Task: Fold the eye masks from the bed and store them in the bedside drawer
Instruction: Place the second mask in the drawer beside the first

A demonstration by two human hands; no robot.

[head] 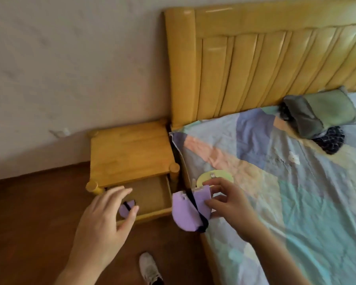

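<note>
Right hand (228, 202) pinches a purple eye mask (185, 212) beside the open drawer (152, 196); left hand (105, 221) hovers spread.

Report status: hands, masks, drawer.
Left hand open over drawer. Right hand pinching folded purple mask. One purple mask in drawer, yellow mask on bed. Path clear.

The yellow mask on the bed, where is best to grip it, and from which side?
Probably its far curved edge, from above: the yellow mask lies flat on the bed, and the right hand holding the purple mask covers its near edge.
</note>
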